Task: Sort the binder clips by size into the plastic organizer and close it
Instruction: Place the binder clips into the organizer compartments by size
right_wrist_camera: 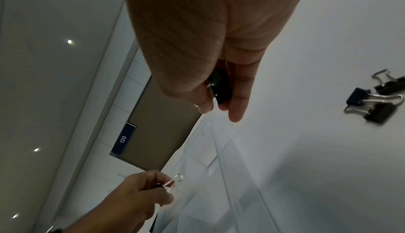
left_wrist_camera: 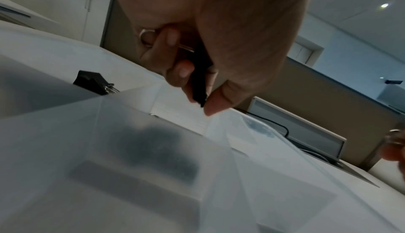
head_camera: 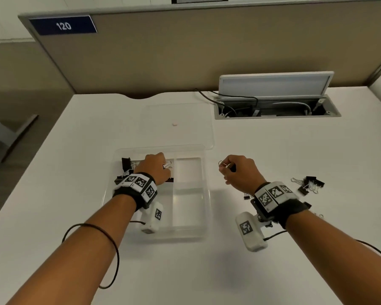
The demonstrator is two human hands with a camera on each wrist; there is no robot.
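The left hand (left_wrist_camera: 210, 34) has its fingers curled on a black binder clip (left_wrist_camera: 200, 79) over the organizer's (head_camera: 204, 194) far-left compartment. The right hand (head_camera: 240, 172) pinches another clip (right_wrist_camera: 221, 87) beside the organizer. Loose clips (head_camera: 309, 184) lie on the table (head_camera: 273, 271), further right.

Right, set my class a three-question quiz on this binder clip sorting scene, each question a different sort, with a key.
1. True or false: the organizer's lid is shut over the organizer.
2. Which hand is over the organizer? A. left hand B. right hand
3. Fill in: the loose pile of binder clips lies on the desk to the person's ____.

Key: 1 false, it lies open behind. 2 A; each hand pinches a clip. 3 right.
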